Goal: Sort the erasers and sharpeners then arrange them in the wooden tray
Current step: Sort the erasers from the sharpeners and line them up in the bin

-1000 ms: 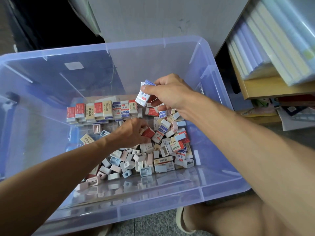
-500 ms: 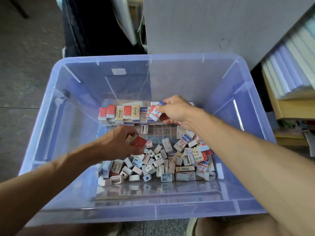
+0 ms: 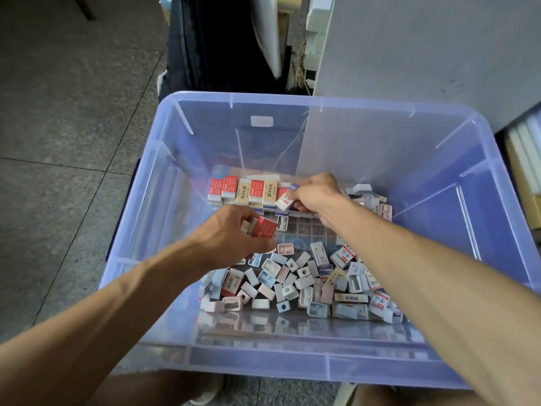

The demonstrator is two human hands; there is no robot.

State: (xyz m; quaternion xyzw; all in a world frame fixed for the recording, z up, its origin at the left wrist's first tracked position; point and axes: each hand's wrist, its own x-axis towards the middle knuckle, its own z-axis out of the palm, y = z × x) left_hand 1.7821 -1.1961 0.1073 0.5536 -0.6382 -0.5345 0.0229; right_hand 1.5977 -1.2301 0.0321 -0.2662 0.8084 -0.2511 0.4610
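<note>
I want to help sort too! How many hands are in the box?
2. The left hand holds a red eraser above the pile; the right hand pinches a white eraser by the back row. None seem hidden.

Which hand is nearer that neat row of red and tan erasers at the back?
Right. The right hand holds a white eraser at the end of the eraser row; the left hand sits in front of the row, holding a red eraser.

Single head-worn wide-angle view, looking steeply down and forward from close above into a plastic bin (image 3: 439, 183) on the floor (image 3: 67, 118).
</note>
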